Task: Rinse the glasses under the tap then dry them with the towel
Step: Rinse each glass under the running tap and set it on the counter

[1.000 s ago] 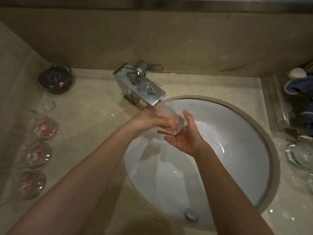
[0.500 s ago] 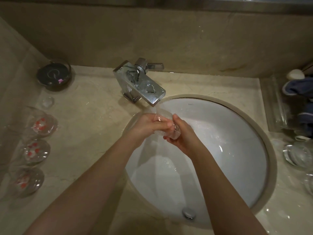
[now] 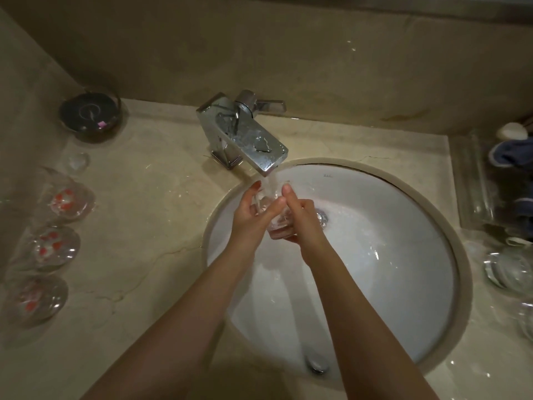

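Observation:
Both my hands hold one clear glass [image 3: 276, 223] upright over the white sink [image 3: 403, 255], right under the chrome tap [image 3: 245, 140]. Water runs from the spout into the glass. My left hand [image 3: 249, 219] wraps its left side, my right hand [image 3: 302, 217] its right side. Three clear glasses with red patterns [image 3: 65, 202] [image 3: 49, 249] [image 3: 31, 300] stand in a row on the counter at the left. A blue towel [image 3: 510, 153] lies at the far right, partly cut off by the frame.
A dark round glass dish [image 3: 89, 114] sits at the back left corner. More clear glassware [image 3: 507, 269] stands on the counter right of the sink, below a clear tray [image 3: 473, 183]. The counter around the sink is wet.
The glass has turned from tilted to upright under the stream. Both hands now close around its sides, where the right hand earlier lay open beneath it.

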Demonstrator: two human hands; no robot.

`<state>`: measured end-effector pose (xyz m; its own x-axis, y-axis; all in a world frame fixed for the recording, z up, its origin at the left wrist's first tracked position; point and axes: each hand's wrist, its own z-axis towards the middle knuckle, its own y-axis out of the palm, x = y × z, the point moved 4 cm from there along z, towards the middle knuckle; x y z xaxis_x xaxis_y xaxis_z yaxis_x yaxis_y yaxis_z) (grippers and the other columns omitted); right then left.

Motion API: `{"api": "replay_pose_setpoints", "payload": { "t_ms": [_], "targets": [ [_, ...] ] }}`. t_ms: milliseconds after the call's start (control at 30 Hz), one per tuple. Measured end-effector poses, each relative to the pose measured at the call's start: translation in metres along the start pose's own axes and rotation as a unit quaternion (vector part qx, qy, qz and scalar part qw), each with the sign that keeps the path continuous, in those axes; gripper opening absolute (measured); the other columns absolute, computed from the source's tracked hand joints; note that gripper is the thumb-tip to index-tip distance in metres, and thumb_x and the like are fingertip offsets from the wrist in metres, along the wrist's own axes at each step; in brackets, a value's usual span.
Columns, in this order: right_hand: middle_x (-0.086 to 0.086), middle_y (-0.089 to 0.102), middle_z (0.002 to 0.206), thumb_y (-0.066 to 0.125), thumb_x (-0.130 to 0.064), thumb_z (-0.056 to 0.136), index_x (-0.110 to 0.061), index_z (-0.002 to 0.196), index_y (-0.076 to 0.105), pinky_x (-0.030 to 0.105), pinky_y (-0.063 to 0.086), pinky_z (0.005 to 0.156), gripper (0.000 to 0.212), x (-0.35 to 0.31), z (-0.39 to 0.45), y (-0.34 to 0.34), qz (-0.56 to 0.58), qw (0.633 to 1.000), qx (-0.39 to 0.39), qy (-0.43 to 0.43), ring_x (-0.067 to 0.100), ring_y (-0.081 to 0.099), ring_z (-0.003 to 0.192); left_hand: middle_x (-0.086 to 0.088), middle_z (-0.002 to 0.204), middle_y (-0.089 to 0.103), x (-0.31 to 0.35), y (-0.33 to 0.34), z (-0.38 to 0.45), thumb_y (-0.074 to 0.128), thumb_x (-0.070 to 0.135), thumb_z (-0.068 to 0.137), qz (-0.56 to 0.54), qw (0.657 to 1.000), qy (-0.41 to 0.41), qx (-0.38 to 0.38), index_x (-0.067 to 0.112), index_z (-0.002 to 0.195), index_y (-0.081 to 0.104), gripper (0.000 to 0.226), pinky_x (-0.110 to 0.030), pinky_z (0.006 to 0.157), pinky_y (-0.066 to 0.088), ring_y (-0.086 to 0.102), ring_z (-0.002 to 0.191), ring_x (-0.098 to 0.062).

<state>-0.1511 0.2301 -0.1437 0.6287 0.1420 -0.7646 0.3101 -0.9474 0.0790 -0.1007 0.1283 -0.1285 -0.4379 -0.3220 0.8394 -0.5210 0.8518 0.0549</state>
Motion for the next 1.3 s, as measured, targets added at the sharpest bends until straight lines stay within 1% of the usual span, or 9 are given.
{"api": "replay_pose_setpoints", "payload": {
  "t_ms": [200, 300, 467, 633, 733, 833, 1000, 1167, 1300],
  "targets": [
    [0.013, 0.069, 0.113, 0.040, -0.084, 0.073, -0.015, 0.125, 0.055, 0.042, 0.060, 0.073, 0.088, 0.000, 0.009, 0.022, 0.051, 0.998, -0.004, 0.029, 0.026, 0.073, 0.090, -0.001, 0.131, 0.062, -0.005, 0.009, 0.001, 0.057, 0.083, 0.059, -0.043, 0.997, -0.035, 0.052, 0.031, 0.140, 0.047, 0.097, -0.050, 0.101, 0.048, 0.064, 0.114, -0.022],
    [0.012, 0.069, 0.113, 0.049, -0.076, 0.077, -0.017, 0.116, 0.055, 0.043, 0.060, 0.077, 0.071, 0.001, 0.008, 0.025, 0.084, 0.996, 0.010, 0.036, 0.024, 0.072, 0.091, 0.001, 0.131, 0.062, -0.006, 0.008, 0.002, 0.052, 0.079, 0.062, -0.035, 0.997, -0.028, 0.055, 0.034, 0.140, 0.046, 0.090, -0.048, 0.103, 0.047, 0.063, 0.115, -0.019],
    [0.014, 0.070, 0.107, 0.062, -0.079, 0.055, -0.009, 0.111, 0.062, 0.048, 0.059, 0.081, 0.090, 0.003, 0.007, 0.025, 0.027, 0.999, 0.014, 0.022, 0.027, 0.072, 0.091, -0.008, 0.129, 0.063, -0.022, 0.008, 0.002, 0.054, 0.092, 0.057, -0.027, 0.997, -0.046, 0.053, 0.035, 0.139, 0.043, 0.100, -0.056, 0.100, 0.047, 0.065, 0.112, -0.025],
    [0.016, 0.072, 0.109, 0.052, -0.074, 0.073, -0.009, 0.116, 0.068, 0.050, 0.054, 0.092, 0.080, 0.010, 0.003, 0.026, 0.061, 0.997, -0.008, 0.040, 0.029, 0.071, 0.097, -0.007, 0.122, 0.066, -0.008, 0.003, 0.000, 0.056, 0.069, 0.079, 0.021, 0.997, -0.035, 0.061, 0.020, 0.135, 0.049, 0.075, -0.033, 0.092, 0.052, 0.066, 0.106, -0.019],
    [0.017, 0.066, 0.116, 0.072, -0.070, 0.064, -0.006, 0.128, 0.049, 0.046, 0.059, 0.081, 0.093, 0.011, 0.001, 0.032, 0.095, 0.995, 0.010, 0.027, 0.028, 0.071, 0.096, -0.005, 0.121, 0.065, -0.009, 0.002, 0.004, 0.051, 0.054, 0.094, 0.044, 0.997, -0.015, 0.060, 0.020, 0.138, 0.047, 0.056, -0.029, 0.085, 0.054, 0.067, 0.101, -0.014],
    [0.010, 0.064, 0.111, 0.073, -0.054, 0.077, -0.007, 0.121, 0.044, 0.035, 0.058, 0.067, 0.071, 0.009, 0.000, 0.029, 0.111, 0.992, 0.049, 0.019, 0.022, 0.071, 0.092, -0.007, 0.132, 0.059, -0.014, 0.004, 0.005, 0.051, 0.068, 0.085, 0.030, 0.998, -0.024, 0.044, 0.025, 0.142, 0.043, 0.072, -0.034, 0.091, 0.054, 0.064, 0.111, -0.019],
    [0.010, 0.069, 0.098, 0.048, -0.043, 0.097, -0.012, 0.100, 0.065, 0.031, 0.053, 0.069, 0.035, 0.013, 0.003, 0.022, 0.154, 0.987, 0.026, 0.042, 0.022, 0.066, 0.083, -0.002, 0.129, 0.061, -0.013, 0.003, 0.005, 0.046, 0.072, 0.084, -0.015, 0.996, -0.062, 0.062, 0.025, 0.140, 0.046, 0.073, -0.035, 0.094, 0.047, 0.062, 0.111, -0.018],
    [0.010, 0.070, 0.108, 0.063, -0.065, 0.079, -0.010, 0.120, 0.055, 0.039, 0.059, 0.082, 0.069, 0.007, 0.000, 0.026, 0.073, 0.997, 0.003, -0.003, 0.020, 0.071, 0.094, -0.002, 0.122, 0.064, -0.010, 0.007, 0.000, 0.054, 0.050, 0.094, 0.023, 0.999, -0.009, 0.049, 0.021, 0.138, 0.041, 0.055, -0.027, 0.083, 0.054, 0.065, 0.103, -0.012],
    [0.018, 0.068, 0.113, 0.065, -0.077, 0.067, -0.006, 0.123, 0.055, 0.051, 0.055, 0.091, 0.091, 0.011, 0.001, 0.029, 0.084, 0.996, 0.004, 0.004, 0.031, 0.071, 0.097, -0.003, 0.121, 0.064, -0.011, 0.006, -0.001, 0.048, 0.065, 0.090, -0.001, 0.998, -0.034, 0.062, 0.023, 0.134, 0.046, 0.061, -0.029, 0.086, 0.052, 0.065, 0.106, -0.017]
  ]
}}
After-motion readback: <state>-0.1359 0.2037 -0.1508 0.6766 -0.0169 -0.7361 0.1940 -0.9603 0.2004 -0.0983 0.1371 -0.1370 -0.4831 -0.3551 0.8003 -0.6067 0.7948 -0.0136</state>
